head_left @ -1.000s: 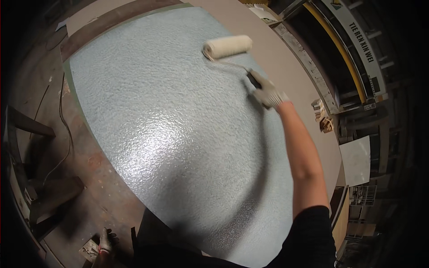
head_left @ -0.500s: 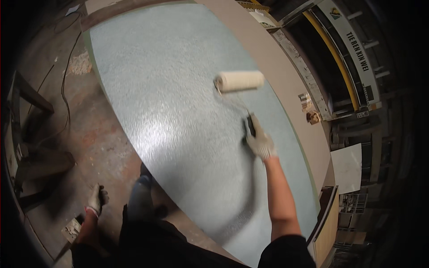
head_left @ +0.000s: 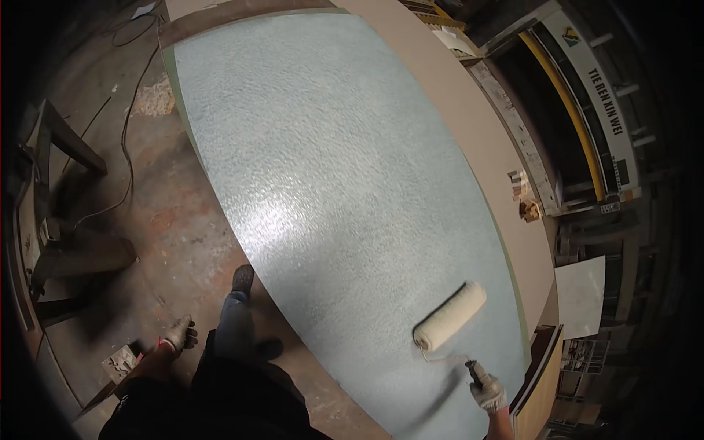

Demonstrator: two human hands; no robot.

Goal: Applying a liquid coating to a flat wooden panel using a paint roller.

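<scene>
My right hand [head_left: 490,394], in a pale knit glove, is closed around the dark handle of a paint roller [head_left: 453,315]. The roller's cream, fluffy sleeve rests on a large pale blue-grey panel [head_left: 323,139], near its lower right part. A wet-looking, stippled gloss covers much of the panel's face, with a bright glare at the left edge. Off the panel's left side, over the floor, my left hand [head_left: 178,334] hangs gloved, its fingers loosely apart and holding nothing.
A brown board [head_left: 469,125] runs beneath and past the panel's right side, with small wooden scraps [head_left: 529,210] on it. A large machine [head_left: 587,110] stands at the right. Dark metal supports [head_left: 81,257] and a cable [head_left: 126,147] are on the left of the stained floor.
My right hand has drawn the roller back toward me and slightly right across the panel, and the roller has turned to a slant. My left hand has shifted slightly right and down in view.
</scene>
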